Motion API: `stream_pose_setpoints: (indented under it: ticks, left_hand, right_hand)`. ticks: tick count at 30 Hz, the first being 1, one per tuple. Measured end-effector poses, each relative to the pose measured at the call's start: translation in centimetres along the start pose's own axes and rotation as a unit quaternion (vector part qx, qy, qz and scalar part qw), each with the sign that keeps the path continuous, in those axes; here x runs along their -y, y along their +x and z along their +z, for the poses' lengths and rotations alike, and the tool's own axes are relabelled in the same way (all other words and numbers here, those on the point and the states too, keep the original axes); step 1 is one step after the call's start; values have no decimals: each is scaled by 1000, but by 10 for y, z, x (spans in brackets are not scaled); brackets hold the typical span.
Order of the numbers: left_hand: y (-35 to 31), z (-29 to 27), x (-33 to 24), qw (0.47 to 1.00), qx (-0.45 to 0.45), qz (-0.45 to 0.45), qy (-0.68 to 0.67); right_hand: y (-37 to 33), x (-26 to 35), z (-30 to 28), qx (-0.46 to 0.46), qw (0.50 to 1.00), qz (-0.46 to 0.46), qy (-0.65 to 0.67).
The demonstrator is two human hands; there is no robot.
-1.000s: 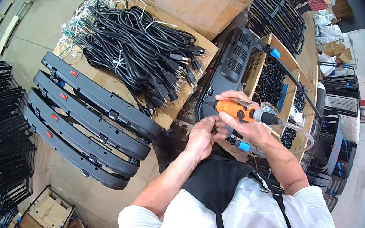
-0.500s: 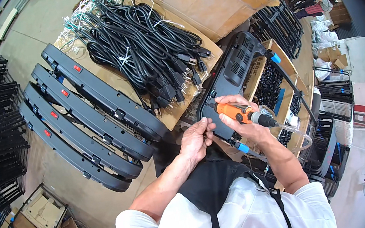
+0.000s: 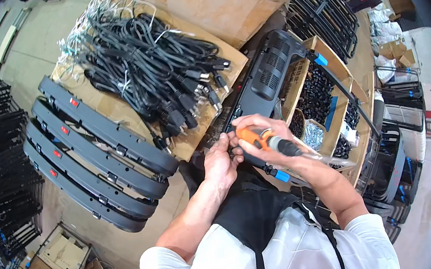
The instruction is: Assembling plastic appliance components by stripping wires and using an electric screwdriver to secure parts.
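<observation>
My right hand (image 3: 279,154) is wrapped round an orange and black power screwdriver (image 3: 255,137) with a clear hose at its rear end. The driver's front end points toward my left hand (image 3: 218,161), whose thumb and fingers are pinched together at the edge of a long black plastic housing (image 3: 271,63). Whatever those left fingers hold is too small to make out. The housing has a vented, raised motor cover and lies slanting away from me. A blue clip (image 3: 282,175) sits at its near end, beside my right forearm.
Bundled black power cords (image 3: 145,67) lie on cardboard (image 3: 234,68) at the far left. Several curved black housings (image 3: 117,142) with red switches stand left of me. A divided wooden box (image 3: 343,125) on the right holds small black parts (image 3: 316,87) and silver screws (image 3: 312,134).
My right hand has brought the screwdriver leftward, right up against my left fingers, and its rear end is blurred by motion. My whole view has shifted slightly.
</observation>
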State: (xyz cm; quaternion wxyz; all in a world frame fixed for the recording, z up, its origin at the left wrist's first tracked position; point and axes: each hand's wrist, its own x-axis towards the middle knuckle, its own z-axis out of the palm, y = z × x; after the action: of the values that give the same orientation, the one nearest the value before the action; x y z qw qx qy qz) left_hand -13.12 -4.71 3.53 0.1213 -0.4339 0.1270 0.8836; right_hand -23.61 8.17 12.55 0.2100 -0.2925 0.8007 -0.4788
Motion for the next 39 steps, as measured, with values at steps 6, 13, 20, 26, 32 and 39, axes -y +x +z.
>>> stream_pose_setpoints:
  ticks: [6, 13, 20, 26, 32, 39]
  left_hand:
    - [15, 31, 2, 999, -20, -23, -21]
    - [89, 157, 35, 980, 155, -112, -47]
    - [156, 264, 80, 961, 189, -199, -23]
    - [173, 311, 112, 983, 125, -116, 62]
    - [177, 275, 110, 964, 177, -136, 144]
    - [193, 262, 104, 965, 157, -97, 189]
  right_hand:
    - [-13, 28, -59, -40, 995, 57, 66]
    - [-32, 3, -181, -128, 988, 51, 65]
    - [-26, -43, -271, -205, 975, 74, 53]
    - [13, -93, -315, -275, 952, 75, 111]
    - [52, -129, -325, -264, 955, 82, 111]
    - [69, -151, -324, -234, 961, 100, 104]
